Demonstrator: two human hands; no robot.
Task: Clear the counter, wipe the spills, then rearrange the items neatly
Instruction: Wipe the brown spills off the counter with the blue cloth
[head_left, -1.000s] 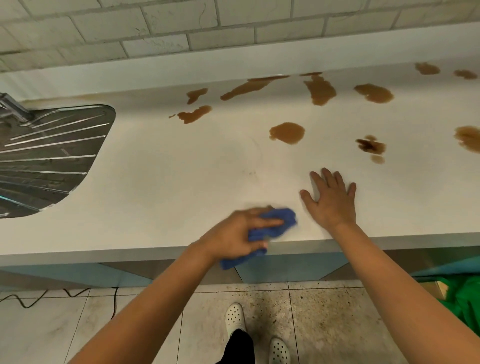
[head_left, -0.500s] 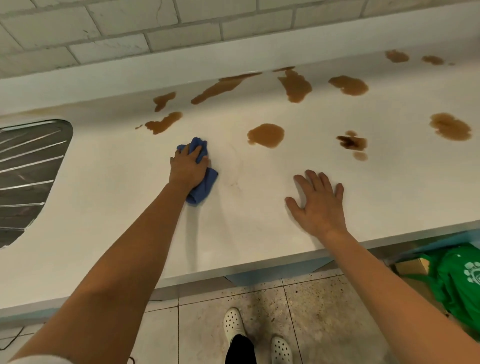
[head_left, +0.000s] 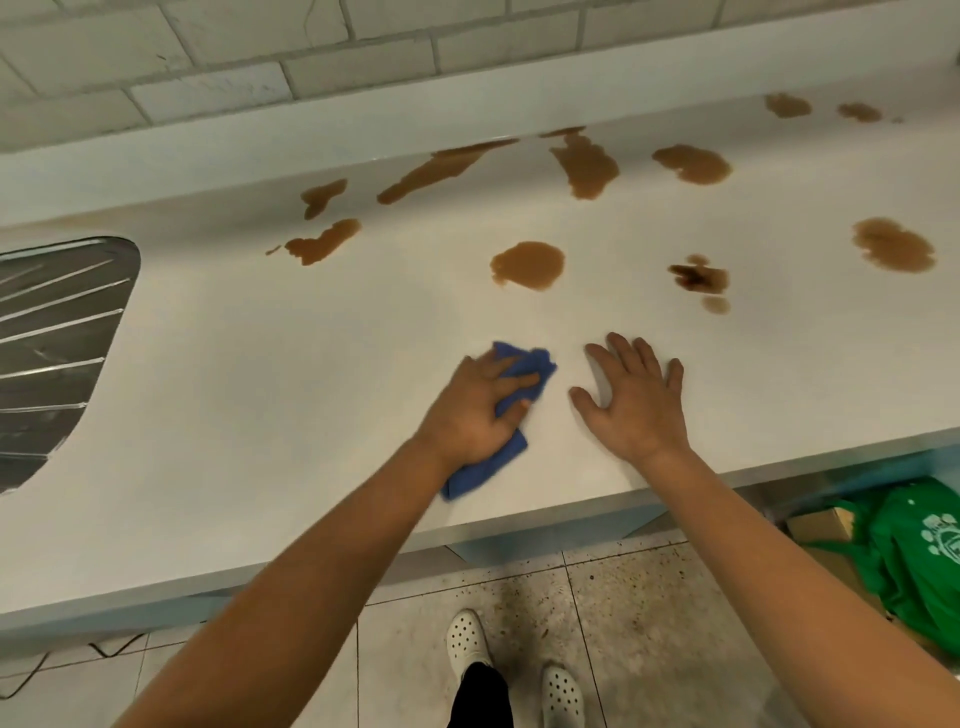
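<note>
Blue cloth (head_left: 511, 364) mostly under left hand (head_left: 475, 410)

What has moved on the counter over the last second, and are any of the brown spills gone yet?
The left hand, gripping the blue cloth throughout, swept from the front edge out toward the spills, then back beside the right hand. The right hand stayed flat on the counter. No brown spills are gone; the cloth has not reached them.
</note>
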